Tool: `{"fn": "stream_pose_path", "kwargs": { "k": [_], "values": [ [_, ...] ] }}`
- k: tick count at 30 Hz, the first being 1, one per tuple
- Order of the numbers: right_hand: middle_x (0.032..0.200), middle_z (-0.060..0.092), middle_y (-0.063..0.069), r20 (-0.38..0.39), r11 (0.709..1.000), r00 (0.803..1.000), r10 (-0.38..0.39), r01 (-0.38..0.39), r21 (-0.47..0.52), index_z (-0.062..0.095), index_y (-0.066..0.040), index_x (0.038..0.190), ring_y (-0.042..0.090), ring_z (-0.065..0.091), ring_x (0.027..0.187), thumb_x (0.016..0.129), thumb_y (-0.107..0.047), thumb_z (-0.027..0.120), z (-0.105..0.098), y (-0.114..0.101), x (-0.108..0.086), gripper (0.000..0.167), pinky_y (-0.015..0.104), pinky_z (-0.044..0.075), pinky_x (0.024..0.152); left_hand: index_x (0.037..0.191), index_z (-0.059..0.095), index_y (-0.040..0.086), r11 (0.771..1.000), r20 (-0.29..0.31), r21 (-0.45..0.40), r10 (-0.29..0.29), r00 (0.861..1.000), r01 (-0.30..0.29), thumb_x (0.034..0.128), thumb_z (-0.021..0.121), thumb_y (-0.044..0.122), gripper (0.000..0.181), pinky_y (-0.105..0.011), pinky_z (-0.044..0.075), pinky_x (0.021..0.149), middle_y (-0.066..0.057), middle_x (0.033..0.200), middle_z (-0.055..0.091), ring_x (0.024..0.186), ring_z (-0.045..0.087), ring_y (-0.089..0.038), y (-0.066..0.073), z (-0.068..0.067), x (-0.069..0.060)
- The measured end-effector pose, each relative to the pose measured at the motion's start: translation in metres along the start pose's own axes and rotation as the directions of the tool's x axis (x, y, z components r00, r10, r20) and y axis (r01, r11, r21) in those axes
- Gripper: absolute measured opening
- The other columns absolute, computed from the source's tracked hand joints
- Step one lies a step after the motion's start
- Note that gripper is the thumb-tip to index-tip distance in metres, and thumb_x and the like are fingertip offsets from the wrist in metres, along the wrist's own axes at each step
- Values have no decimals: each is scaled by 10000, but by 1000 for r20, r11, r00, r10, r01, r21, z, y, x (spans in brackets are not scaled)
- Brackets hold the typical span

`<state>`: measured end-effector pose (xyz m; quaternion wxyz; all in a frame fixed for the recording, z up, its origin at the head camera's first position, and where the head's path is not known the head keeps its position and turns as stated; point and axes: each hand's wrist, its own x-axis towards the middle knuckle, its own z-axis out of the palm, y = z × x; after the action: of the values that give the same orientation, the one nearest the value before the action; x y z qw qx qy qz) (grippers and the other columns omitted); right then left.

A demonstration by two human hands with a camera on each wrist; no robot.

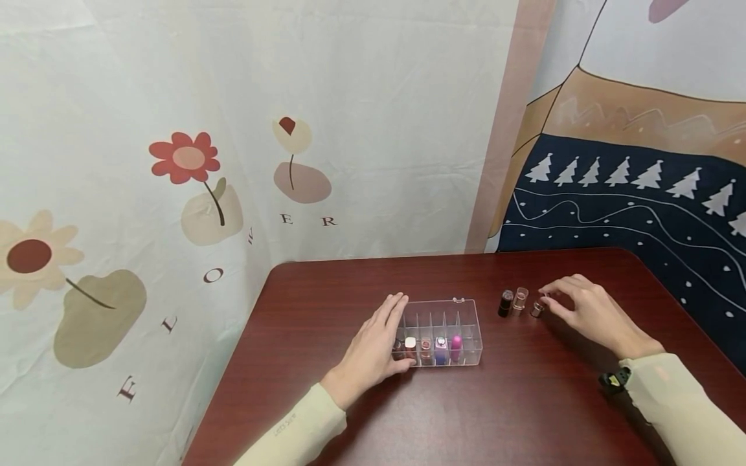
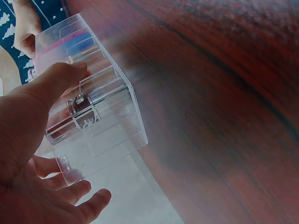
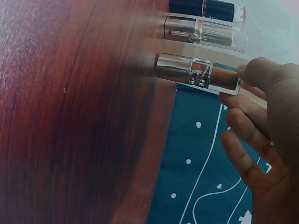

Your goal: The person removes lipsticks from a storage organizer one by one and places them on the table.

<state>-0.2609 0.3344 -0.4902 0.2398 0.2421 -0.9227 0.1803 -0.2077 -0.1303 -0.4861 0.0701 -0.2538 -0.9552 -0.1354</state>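
A clear divided organizer box [image 1: 438, 333] stands on the table, with several lipsticks in its front row, among them a magenta one [image 1: 457, 344] and a purple-blue one [image 1: 441, 351]. My left hand [image 1: 373, 343] grips its left end, thumb along the front and fingers at the far side. To the right of the box, my right hand [image 1: 588, 310] pinches the top of a lipstick tube [image 3: 198, 72] with a clear cap and silvery base, between thumb and forefinger. Beside it stand a clear-capped tube [image 1: 520, 301] and a black lipstick [image 1: 506, 303].
The dark red wooden table [image 1: 443, 421] ends at a flower-printed curtain [image 1: 379, 129] behind and on the left. A navy cloth with white trees [image 1: 618, 200] hangs at the back right. A dark band [image 1: 614, 380] is on the right wrist.
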Motion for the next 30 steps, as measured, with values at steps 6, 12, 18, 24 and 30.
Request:
{"fn": "stream_pose_path", "kwargs": {
  "k": [6,12,18,24,30],
  "values": [
    [1132,864,46,2,1000,1000,3,-3,-2,881,-154,1182,244,763,1055,906,-100,985,2,0,1,300,447,660,878,1828,300,56,1000,-6,-2,3,1000,-3,813,1095,437,1345,-568,526,1341,-147,1893,381,1753,428,-378,0,0,0],
    [1146,862,50,9,1000,1000,4,-4,12,879,-166,1188,265,762,1065,910,-106,983,5,1,4,303,553,675,886,1830,296,56,1000,-4,1,1,1000,-1,823,1085,455,1340,-570,526,1340,-148,1896,377,1757,422,-374,0,0,0],
    [1143,864,61,17,1000,1000,11,-11,11,877,-156,1191,278,764,1068,924,-103,970,6,0,4,288,601,672,898,1822,303,38,1000,-9,0,9,1000,-9,821,1088,447,1337,-574,537,1329,-175,1886,387,1747,434,-387,-1,1,0],
    [1179,861,112,33,999,999,34,-35,29,865,-131,1223,341,777,1107,956,-107,944,5,-1,4,279,683,674,924,1827,297,45,1000,-7,4,5,1000,-5,811,1096,436,1350,-558,521,1347,-162,1891,380,1752,430,-372,-1,1,0],
    [1239,851,155,61,997,996,59,-61,43,850,-120,1269,392,775,1155,982,-128,928,4,-2,3,297,723,672,939,1830,299,66,1000,-16,-8,2,1000,-2,802,1104,420,1353,-567,531,1337,-139,1892,383,1746,441,-370,0,2,-1]
  ]
}}
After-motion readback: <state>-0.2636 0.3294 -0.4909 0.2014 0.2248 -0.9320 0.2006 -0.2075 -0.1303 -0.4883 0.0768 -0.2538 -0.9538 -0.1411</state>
